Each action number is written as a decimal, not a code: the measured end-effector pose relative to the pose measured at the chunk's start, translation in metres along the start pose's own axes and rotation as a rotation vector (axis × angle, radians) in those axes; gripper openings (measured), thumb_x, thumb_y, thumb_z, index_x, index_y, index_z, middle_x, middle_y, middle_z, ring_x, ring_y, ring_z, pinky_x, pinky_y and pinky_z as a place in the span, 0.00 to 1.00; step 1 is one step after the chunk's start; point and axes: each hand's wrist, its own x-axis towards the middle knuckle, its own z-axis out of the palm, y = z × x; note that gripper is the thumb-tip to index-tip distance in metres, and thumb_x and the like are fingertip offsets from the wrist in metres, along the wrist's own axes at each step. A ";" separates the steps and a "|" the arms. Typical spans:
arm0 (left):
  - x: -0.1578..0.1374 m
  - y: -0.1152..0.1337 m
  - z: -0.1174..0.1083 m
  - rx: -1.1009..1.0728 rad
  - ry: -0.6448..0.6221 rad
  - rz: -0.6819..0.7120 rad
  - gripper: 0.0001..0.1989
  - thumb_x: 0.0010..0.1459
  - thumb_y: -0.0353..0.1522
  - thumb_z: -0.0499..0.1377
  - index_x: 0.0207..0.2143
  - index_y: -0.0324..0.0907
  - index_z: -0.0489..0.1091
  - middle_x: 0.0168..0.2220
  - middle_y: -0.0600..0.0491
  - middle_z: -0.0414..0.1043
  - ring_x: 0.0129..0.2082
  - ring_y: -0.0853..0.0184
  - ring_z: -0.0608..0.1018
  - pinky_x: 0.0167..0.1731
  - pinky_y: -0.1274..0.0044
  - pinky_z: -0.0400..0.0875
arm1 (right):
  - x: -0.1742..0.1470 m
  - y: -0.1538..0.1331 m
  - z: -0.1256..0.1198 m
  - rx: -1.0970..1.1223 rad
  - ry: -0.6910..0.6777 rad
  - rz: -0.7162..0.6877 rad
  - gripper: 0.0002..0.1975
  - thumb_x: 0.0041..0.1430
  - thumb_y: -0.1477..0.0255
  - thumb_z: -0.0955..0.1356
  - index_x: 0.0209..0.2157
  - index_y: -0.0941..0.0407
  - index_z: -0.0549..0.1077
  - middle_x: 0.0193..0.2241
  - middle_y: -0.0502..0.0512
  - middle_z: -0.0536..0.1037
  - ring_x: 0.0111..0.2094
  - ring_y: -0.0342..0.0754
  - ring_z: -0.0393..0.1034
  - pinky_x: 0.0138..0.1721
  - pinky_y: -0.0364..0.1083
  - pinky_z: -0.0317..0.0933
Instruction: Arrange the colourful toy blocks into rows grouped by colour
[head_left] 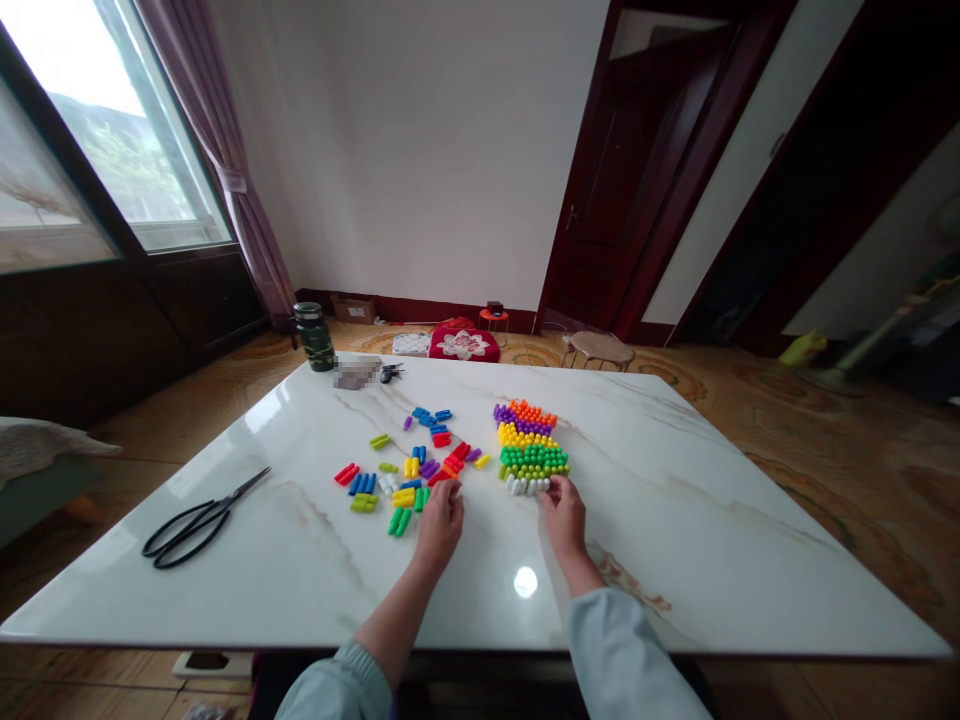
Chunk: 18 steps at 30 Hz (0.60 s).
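Observation:
My right hand is closed, its fingertips pinching a small white plastic peg at the right end of a short row of white pegs. Beyond that row stand packed, round-topped pegs sorted by colour: green, yellow, purple and orange. My left hand has curled fingers beside the loose pegs; what they hold, if anything, is hidden. Close to it lie green pegs and red pegs. Blue pegs, yellow pegs and others lie on their sides further left.
Black-handled scissors lie on the left of the white marble-patterned table. A dark green flask, a blurred-out item and a small black tool are at the far left edge. Stools stand beyond the table.

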 end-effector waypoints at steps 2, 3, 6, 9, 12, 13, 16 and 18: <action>0.000 0.000 0.000 -0.005 0.001 -0.001 0.09 0.57 0.30 0.51 0.40 0.42 0.67 0.39 0.47 0.72 0.38 0.61 0.75 0.38 0.68 0.72 | -0.007 -0.006 -0.002 -0.046 0.053 -0.014 0.15 0.56 0.61 0.63 0.39 0.58 0.68 0.35 0.61 0.74 0.30 0.49 0.69 0.35 0.49 0.65; -0.001 0.000 0.001 -0.005 0.003 -0.003 0.09 0.57 0.29 0.51 0.40 0.42 0.67 0.39 0.47 0.72 0.38 0.61 0.75 0.39 0.68 0.72 | -0.011 -0.010 -0.002 -0.065 0.063 -0.026 0.15 0.57 0.61 0.62 0.38 0.57 0.68 0.35 0.60 0.74 0.29 0.48 0.68 0.34 0.48 0.65; -0.001 0.000 0.002 0.000 0.006 -0.003 0.10 0.56 0.27 0.51 0.39 0.42 0.67 0.38 0.48 0.71 0.38 0.62 0.75 0.39 0.69 0.71 | -0.026 -0.030 0.005 -0.061 -0.081 -0.120 0.12 0.61 0.62 0.61 0.36 0.55 0.68 0.34 0.56 0.74 0.28 0.46 0.68 0.33 0.46 0.63; -0.002 0.000 0.002 0.014 0.012 0.000 0.11 0.55 0.25 0.51 0.40 0.42 0.67 0.38 0.48 0.71 0.38 0.64 0.74 0.39 0.70 0.71 | -0.037 -0.055 0.022 -0.083 -0.345 -0.252 0.07 0.61 0.68 0.62 0.36 0.54 0.70 0.33 0.53 0.74 0.31 0.46 0.70 0.34 0.44 0.62; -0.003 0.003 0.002 0.031 0.025 0.011 0.13 0.55 0.23 0.50 0.40 0.42 0.67 0.38 0.48 0.70 0.37 0.64 0.74 0.39 0.71 0.71 | -0.041 -0.074 0.038 -0.248 -0.449 -0.278 0.06 0.60 0.72 0.63 0.36 0.53 0.71 0.35 0.52 0.76 0.32 0.45 0.72 0.30 0.42 0.58; -0.004 0.005 0.002 0.036 0.026 0.019 0.13 0.54 0.22 0.50 0.40 0.42 0.68 0.38 0.48 0.71 0.37 0.64 0.74 0.38 0.71 0.72 | -0.042 -0.077 0.041 -0.305 -0.449 -0.276 0.05 0.60 0.73 0.63 0.36 0.53 0.71 0.36 0.52 0.76 0.32 0.45 0.72 0.29 0.42 0.56; -0.004 0.013 -0.001 0.044 0.017 0.052 0.13 0.54 0.21 0.50 0.36 0.43 0.70 0.36 0.49 0.72 0.36 0.65 0.75 0.37 0.72 0.72 | -0.043 -0.077 0.046 -0.404 -0.424 -0.307 0.04 0.61 0.72 0.64 0.37 0.52 0.70 0.37 0.51 0.76 0.31 0.45 0.72 0.27 0.42 0.53; 0.000 0.017 -0.008 0.051 0.008 0.069 0.14 0.54 0.20 0.50 0.35 0.43 0.71 0.36 0.49 0.73 0.36 0.66 0.76 0.36 0.73 0.73 | -0.044 -0.073 0.047 -0.433 -0.412 -0.340 0.04 0.62 0.72 0.63 0.38 0.52 0.69 0.37 0.52 0.76 0.30 0.45 0.71 0.26 0.43 0.52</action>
